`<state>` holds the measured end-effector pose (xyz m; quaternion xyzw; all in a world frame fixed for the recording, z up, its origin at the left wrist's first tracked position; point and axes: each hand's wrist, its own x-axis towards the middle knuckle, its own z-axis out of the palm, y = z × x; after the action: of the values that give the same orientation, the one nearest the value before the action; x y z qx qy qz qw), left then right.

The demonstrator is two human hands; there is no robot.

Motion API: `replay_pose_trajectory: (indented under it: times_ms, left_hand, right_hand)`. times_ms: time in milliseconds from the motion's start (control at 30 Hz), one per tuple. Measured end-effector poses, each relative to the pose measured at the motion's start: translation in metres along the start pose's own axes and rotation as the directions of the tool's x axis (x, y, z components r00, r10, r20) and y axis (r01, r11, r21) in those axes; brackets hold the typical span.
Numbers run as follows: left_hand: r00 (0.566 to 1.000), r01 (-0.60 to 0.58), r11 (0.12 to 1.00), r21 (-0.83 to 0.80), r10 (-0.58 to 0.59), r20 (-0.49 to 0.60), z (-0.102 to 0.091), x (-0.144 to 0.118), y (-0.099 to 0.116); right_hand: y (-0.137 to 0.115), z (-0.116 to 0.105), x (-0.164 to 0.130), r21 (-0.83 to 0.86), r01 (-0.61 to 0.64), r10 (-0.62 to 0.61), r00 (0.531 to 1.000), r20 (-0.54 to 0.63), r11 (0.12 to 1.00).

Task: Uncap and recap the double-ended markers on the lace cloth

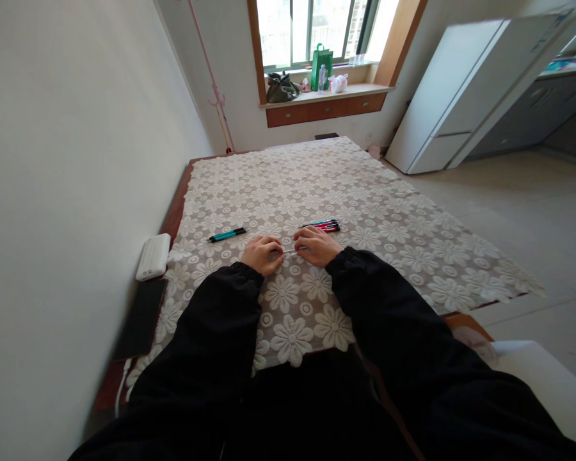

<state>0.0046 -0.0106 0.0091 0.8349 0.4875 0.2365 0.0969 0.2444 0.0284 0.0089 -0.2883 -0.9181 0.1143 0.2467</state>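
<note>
— Fingers [274, 248] of the left hand [262, 254] curl narrowly, pinching one end of a thin, pale pen-like rod [290, 251]; the right hand [317, 246] closes on the other end, above a white floral lace tablecloth [365, 211]. What else shows?

— The rod lies between the two hands, its long axis running left to right across the person's front, low over the cloth; both hands are equally near. What exactly it is, too small to tell.

— And around it?

— Just beyond the right hand, a small cluster of red, black and teal pens [325, 225], parallel to the rod. Beyond the left hand, well apart from the cluster, a teal-and-black pen [227, 235]. At the wall edge, a white rectangular power bank [153, 256] beside a dark flat phone-like slab [141, 318].

— Containers?

— Only on the far windowsill: a green paper bag [321, 65] and a dark cloth bag [281, 88]; contents unseen.
</note>
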Motion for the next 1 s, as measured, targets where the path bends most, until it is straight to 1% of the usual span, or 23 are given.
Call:
replay_pose_trajectory:
  times_ms: [167, 367, 800, 933, 1000]
  left_hand:
    - [1.000, 0.014, 1.000, 0.001, -0.014, -0.005, 0.0004, 0.0005, -0.0005]
    - [1.000, 0.017, 1.000, -0.005, -0.017, -0.005, 0.0012, 0.0009, -0.0027]
    - [0.999, 0.034, 0.999, -0.006, -0.034, -0.018, -0.0005, 0.0002, -0.0009]
    - [0.998, 0.020, 1.000, -0.006, -0.020, -0.051, -0.0030, -0.0003, 0.0016]
    - [0.996, 0.019, 1.000, -0.011, -0.020, -0.087, -0.0047, -0.0004, 0.0029]
  right_hand:
    - [0.0018, 0.0038, -0.0001, -0.010, -0.004, 0.005, 1.000, 0.025, 1.000]
    - [0.0002, 0.0081, 0.0010, -0.026, -0.028, 0.028, 0.999, 0.026, 0.999]
    - [0.0063, 0.0047, -0.0005, -0.035, -0.036, 0.038, 0.998, 0.043, 0.999]
    - [0.0051, 0.0033, -0.0003, -0.029, -0.028, 0.029, 0.999, 0.039, 0.999]
    - [0.0038, 0.0006, -0.0001, -0.037, -0.031, 0.031, 1.000, 0.000, 0.999]
